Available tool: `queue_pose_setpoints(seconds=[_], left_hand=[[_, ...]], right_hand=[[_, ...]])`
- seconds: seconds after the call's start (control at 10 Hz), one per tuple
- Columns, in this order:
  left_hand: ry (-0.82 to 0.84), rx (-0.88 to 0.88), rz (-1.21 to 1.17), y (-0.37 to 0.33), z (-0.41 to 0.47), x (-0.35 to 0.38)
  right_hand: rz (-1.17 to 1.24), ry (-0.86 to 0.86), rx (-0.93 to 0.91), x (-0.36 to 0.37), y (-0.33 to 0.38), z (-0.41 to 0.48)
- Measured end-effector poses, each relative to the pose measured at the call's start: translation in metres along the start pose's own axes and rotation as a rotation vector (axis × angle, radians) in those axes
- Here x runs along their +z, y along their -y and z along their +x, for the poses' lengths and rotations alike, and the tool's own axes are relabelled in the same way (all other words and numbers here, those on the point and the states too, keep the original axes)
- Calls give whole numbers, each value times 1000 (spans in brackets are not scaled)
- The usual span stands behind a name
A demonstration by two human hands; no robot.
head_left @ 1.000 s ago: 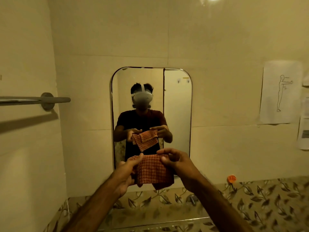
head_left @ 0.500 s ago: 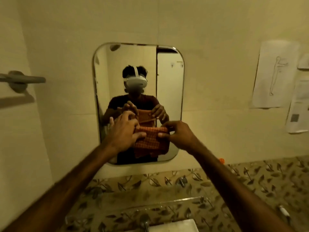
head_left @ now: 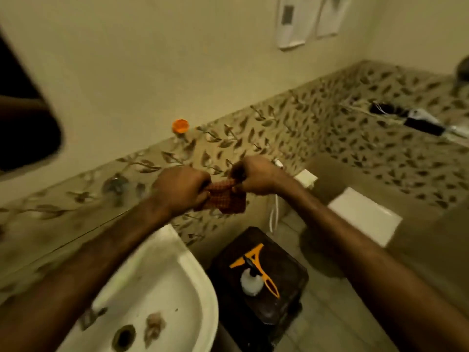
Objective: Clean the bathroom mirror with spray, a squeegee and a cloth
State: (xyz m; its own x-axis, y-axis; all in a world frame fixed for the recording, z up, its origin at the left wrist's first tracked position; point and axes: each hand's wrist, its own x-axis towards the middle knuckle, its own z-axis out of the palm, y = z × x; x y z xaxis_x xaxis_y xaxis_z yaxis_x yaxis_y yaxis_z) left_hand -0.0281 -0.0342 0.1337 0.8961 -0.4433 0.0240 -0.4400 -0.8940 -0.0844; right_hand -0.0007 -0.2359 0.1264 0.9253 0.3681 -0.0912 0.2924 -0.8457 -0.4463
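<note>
Both fists, left hand (head_left: pixel 181 190) and right hand (head_left: pixel 256 177), clench the bunched red checked cloth (head_left: pixel 224 196); squeegee (head_left: pixel 256 269) lies at six o'clock.

Both forearms bare right up to the frame edge, no sleeves visible. Left hand (head_left: pixel 179 190) and right hand (head_left: pixel 256 177): no gloves, no rings, no watch or wristband showing.

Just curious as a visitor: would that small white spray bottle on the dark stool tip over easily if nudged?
Probably: the small white spray bottle stands upright, so a nudge might topple it. It is likely light. The yellow squeegee beside it on the dark stool might catch it.
</note>
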Motion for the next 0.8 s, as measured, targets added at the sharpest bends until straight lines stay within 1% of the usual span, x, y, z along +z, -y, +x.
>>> queue_pose_setpoints(seconds=[0.1,0.2,0.3,0.4,0.5,0.6,0.7,0.8], left_hand=[[134,138,84,-58,57,73],[291,254,101,-111,117,161],[409,380,120,-154,155,249],[282,468,237,-183,184,306],[401,479,268,-196,204,343],[391,467,312,-198,203,366],[631,426,270,-190,179,391],[626,302,177,-180,172,413]], right_hand=[[19,66,162,49,-92,-6],[42,154,315,103,-182,-11],[64,186,418,154,-246,-24],[55,148,482,200,-290,-30],[-10,43,485,230,-318,-27],[-142,66,489,270,-331,-26],[-169,297,477,315,-323,-32],[-119,434,492,337,-315,-40]])
